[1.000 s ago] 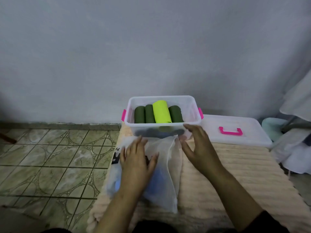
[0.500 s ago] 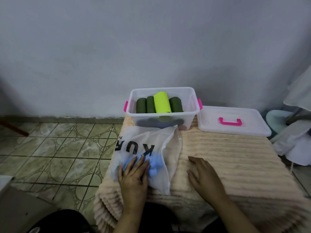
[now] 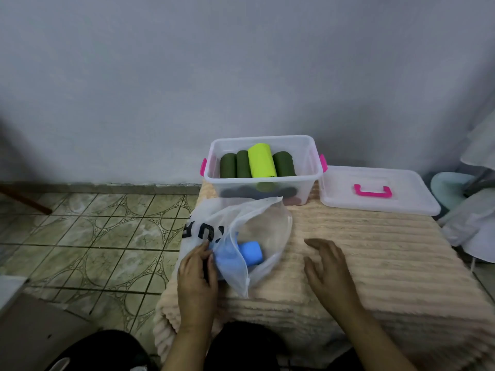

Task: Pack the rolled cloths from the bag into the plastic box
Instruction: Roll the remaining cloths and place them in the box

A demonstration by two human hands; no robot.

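Peach ribbed cover (image 3: pixel 375 250), grey wall behind. My left hand (image 3: pixel 197 277) pinches the bag (image 3: pixel 257 226) at lower centre; right hand (image 3: pixel 328 266) hovers, fingers spread, empty. Blue rolled cloth (image 3: pixel 250 253) inside the bag; plastic box (image 3: pixel 263 180) above it. Risk: the slack film may drag or snag the roll.

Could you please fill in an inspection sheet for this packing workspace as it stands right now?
Surface: peach ribbed cover, bearing everything.
Job's things: plastic box open, holding dark green rolls and a yellow-green roll; bag open, blue roll inside.
Clutter: box lid beside the box.
Grippers: left hand pinches the bag's edge; right hand open, holds nothing.
Cables: nothing seen.
Surroundings: grey wall, tiled floor.
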